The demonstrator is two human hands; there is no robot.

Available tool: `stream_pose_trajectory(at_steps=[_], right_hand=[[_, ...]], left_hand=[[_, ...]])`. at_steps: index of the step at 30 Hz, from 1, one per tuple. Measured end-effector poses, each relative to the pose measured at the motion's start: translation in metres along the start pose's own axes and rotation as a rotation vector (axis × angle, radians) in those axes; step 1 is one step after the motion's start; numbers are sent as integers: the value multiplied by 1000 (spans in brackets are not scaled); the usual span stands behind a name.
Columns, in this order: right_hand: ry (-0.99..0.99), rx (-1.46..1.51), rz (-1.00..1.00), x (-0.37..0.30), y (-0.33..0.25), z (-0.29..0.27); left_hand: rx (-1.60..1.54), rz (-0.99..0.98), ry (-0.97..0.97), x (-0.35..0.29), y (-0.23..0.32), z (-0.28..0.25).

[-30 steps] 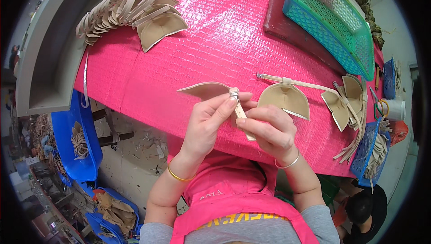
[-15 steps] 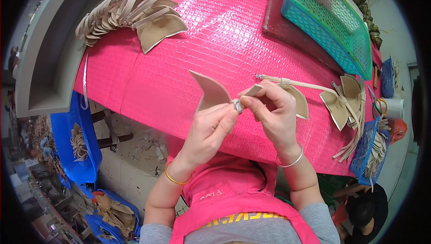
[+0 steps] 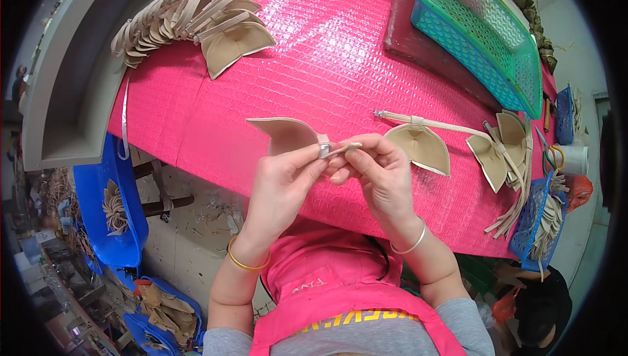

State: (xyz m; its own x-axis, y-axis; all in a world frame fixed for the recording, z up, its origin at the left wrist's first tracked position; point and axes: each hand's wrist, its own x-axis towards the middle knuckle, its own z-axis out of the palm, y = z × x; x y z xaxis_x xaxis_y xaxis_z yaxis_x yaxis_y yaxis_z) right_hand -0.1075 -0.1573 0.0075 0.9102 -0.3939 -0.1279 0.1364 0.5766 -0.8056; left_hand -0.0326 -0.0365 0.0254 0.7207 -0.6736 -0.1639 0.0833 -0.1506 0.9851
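Over the near middle of the pink-covered table (image 3: 216,140), my left hand (image 3: 280,184) pinches a small silver buckle (image 3: 324,149) between thumb and fingers. A beige curved shoe heel piece (image 3: 286,135) stands out beyond that hand. The thumb and fingers of my right hand (image 3: 384,176) close on the flat end of a beige strap (image 3: 350,148), close beside the buckle. Part of the strap is hidden by the fingers. Just past my right hand lies another beige heel piece (image 3: 422,148), with a long buckled strap (image 3: 448,125) through its loop.
More strapped pieces (image 3: 489,161) lie at the right, near a blue basket (image 3: 528,228) of straps. A fanned row of beige pieces (image 3: 167,25) sits at the far left. The green basket (image 3: 484,42) rests at the far right; scissors (image 3: 555,154) are by the right edge.
Both hands have shifted a little left. The held heel piece has tilted over to the left, and the strap end in my right hand has turned from upright to nearly level.
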Motion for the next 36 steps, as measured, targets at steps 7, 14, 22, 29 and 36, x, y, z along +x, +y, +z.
stream_pose_trajectory(at_steps=[7, 14, 22, 29, 36], right_hand=[[-40, 263, 281, 3, 17, -4], [14, 239, 397, 4, 14, -4], [85, -104, 310, 12, 24, -11], [-107, -251, 293, 34, 6, -2], [-206, -252, 311, 55, 20, -12]], left_hand=[[-109, -1, 157, 7, -12, 4], [293, 205, 160, 11, -36, -1], [577, 515, 264, 11, -33, 7], [661, 509, 291, 11, -33, -1], [615, 540, 156, 8, -36, -9]])
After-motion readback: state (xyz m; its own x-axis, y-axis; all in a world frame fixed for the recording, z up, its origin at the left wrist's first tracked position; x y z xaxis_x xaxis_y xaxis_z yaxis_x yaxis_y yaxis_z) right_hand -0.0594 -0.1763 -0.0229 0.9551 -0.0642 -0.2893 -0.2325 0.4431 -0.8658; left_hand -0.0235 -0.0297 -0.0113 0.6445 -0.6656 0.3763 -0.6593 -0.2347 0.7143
